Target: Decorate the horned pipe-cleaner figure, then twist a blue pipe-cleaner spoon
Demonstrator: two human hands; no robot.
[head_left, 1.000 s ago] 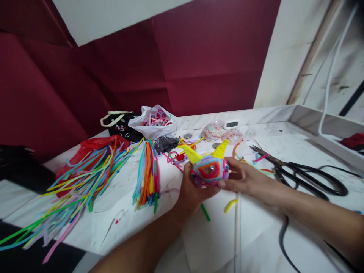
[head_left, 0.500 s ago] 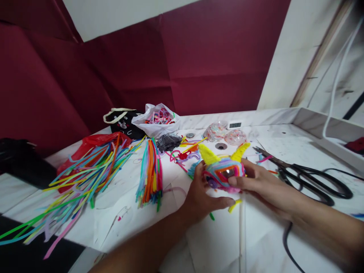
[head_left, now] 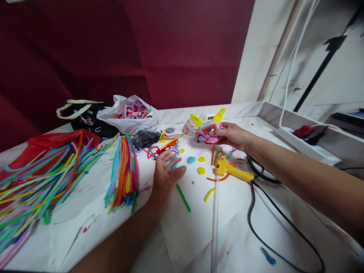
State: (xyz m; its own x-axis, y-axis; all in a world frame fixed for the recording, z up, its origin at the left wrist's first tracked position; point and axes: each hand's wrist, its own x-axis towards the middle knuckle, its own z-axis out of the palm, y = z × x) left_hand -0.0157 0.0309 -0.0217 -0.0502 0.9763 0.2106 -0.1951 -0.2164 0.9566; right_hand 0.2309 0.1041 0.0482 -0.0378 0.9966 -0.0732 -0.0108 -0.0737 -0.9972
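Observation:
My right hand [head_left: 231, 135] grips a ball wrapped in bright pipe cleaners with two yellow horns [head_left: 207, 128], held at the far side of the white table [head_left: 199, 235]. My left hand [head_left: 166, 172] rests palm down on the table, fingers spread over small coiled pipe-cleaner pieces [head_left: 173, 153]. Small yellow and blue discs [head_left: 200, 170] lie between the hands. A yellow glue gun [head_left: 231, 170] lies just in front of my right wrist, its black cord [head_left: 256, 231] trailing toward me.
A bundle of coloured pipe cleaners [head_left: 123, 170] lies left of my left hand; a larger spread [head_left: 42, 178] covers a red bag at far left. A white plastic bag [head_left: 127, 115], a black tote [head_left: 82, 117] and a white stick [head_left: 214, 223] are also there.
My right hand carried the horned ball away to the far side. My left hand let go of it and dropped flat onto the table. The view swung right, revealing the glue gun.

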